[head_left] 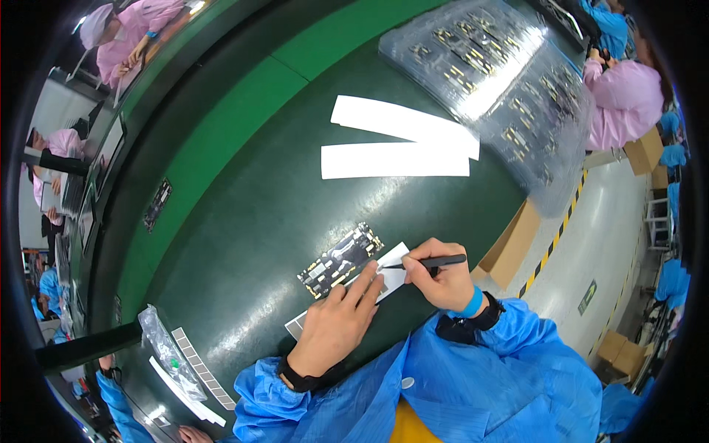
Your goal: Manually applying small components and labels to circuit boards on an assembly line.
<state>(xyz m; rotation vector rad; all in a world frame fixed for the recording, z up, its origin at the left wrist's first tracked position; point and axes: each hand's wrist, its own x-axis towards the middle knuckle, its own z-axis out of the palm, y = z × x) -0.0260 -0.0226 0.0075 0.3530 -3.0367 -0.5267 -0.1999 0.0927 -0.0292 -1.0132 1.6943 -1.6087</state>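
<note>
A dark circuit board (325, 275) with gold and silver parts lies on the green table in front of me. On its near side is a white strip with grey squares (393, 279), lying at a slant. My left hand (334, 325) rests over this strip with its fingers stretched out, the fingertips on it and close to the board. In my right hand (445, 280) is a pair of black tweezers (448, 261), held like a pen. Their tips point left and touch or hover just over the strip, near my left fingertips; whether they pinch anything is too small to tell.
Two white paper strips (395, 161) lie farther out. Clear plastic trays (480, 74) of boards stand at the far right, a cardboard box (509, 244) below them. Another board (157, 205) sits on the green belt. Left are a plastic bag (166, 347) and label strip (201, 367). Co-workers sit around.
</note>
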